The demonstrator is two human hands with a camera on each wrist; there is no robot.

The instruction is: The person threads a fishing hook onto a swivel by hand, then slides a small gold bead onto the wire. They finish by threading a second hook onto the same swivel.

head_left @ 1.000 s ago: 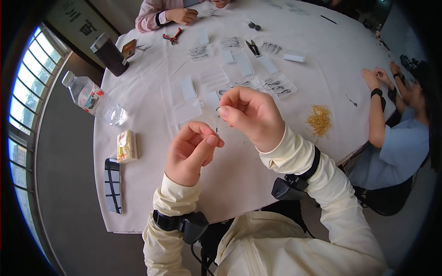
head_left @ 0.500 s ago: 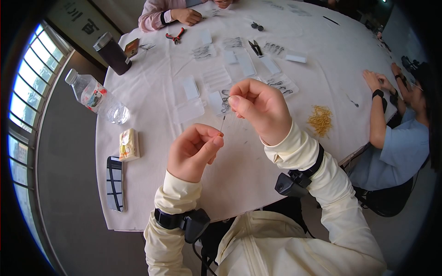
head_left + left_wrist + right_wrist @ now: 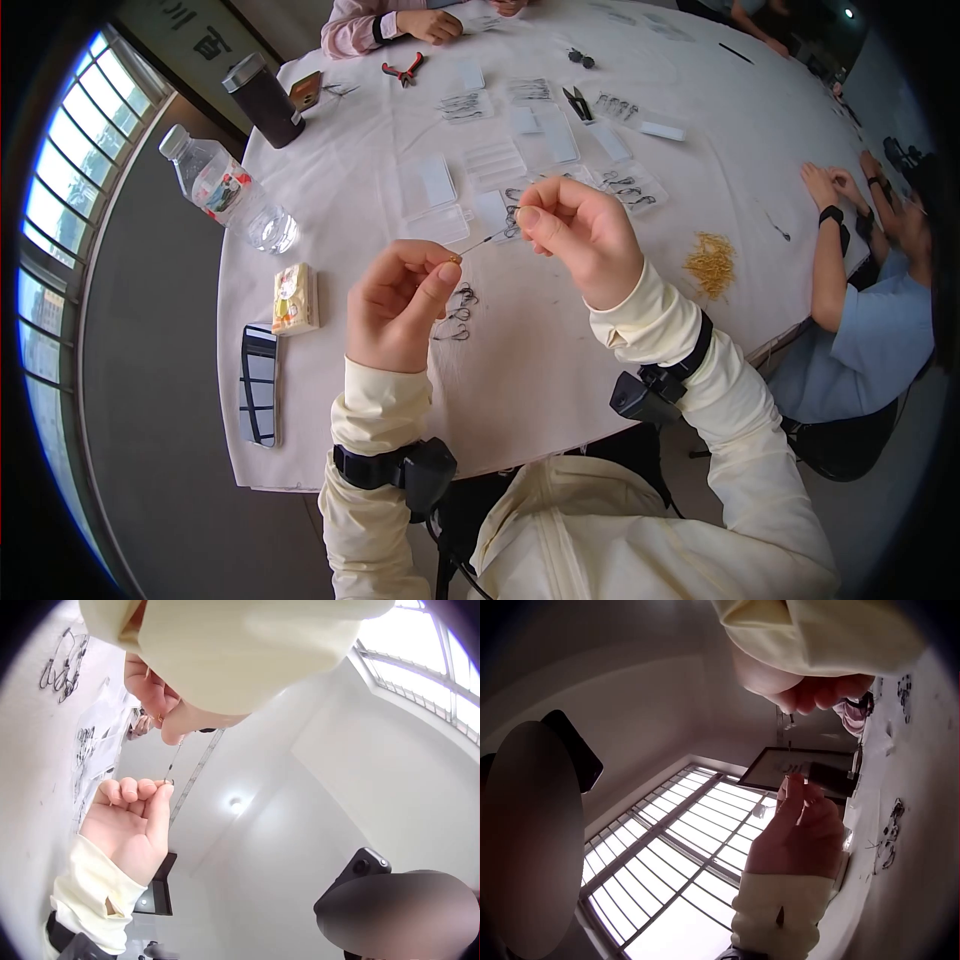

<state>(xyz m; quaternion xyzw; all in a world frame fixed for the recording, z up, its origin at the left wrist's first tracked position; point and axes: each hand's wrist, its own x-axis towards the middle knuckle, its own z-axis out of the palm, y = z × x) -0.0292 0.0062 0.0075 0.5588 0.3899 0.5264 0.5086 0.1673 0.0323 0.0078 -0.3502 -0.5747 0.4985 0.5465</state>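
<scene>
L hand (image 3: 395, 305) & R hand (image 3: 580, 235) pinch thin line (image 3: 488, 239) btwn 'em, axis from L toward 2 o'clock (head view). Hooks (image 3: 456, 314) on bench (image 3: 550, 380), 7 o'clock of line, nearer L.

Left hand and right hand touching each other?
Apart. The head view shows a clear gap between the left hand and the right hand, with a thin line spanning it from fingertips to fingertips.
</scene>
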